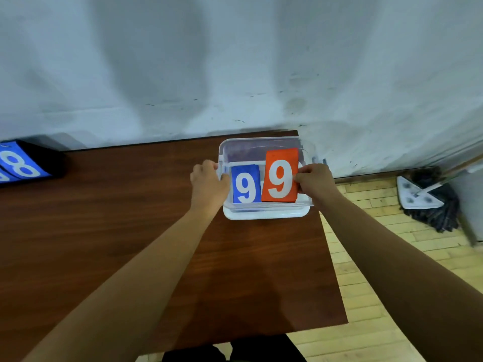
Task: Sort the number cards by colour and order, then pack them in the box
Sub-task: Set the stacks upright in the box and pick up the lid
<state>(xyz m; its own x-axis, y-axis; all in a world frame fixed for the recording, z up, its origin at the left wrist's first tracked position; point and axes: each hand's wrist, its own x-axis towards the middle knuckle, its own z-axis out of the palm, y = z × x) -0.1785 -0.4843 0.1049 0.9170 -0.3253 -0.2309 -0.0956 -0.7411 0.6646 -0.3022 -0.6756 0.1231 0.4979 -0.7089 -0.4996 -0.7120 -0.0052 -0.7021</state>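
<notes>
1. The clear plastic box [266,215] sits at the far right corner of the wooden table [130,231], just right of the frame's centre. Both hands are at it.
2. The blue 9 card [245,184] lies in the box's left half, face up, its long axis running away from the person. Whether more cards lie beneath it I cannot tell.
3. The orange 9 card [281,176] is over the right half, just beside the blue one. Its long axis runs the same way but leans a little, and its far end stands above the rim, so it does not look seated yet.
4. The right hand [315,180] is at that card's right edge, fingers curled and pinching it. The card therefore lies to the left of the grip, and this is the nearer hand to it.
5. The left hand [207,184] is clamped on the box's left wall, fingers curled over the rim, apparently steadying it.
6. As I judge it, the coming move is to lower the orange card flat beside the blue one, bringing its raised far end down inside the rim.
7. At the left edge of the frame stands a flip scoreboard [22,165] showing a blue 8. A mop [428,202] lies on the floor at the right.
</notes>
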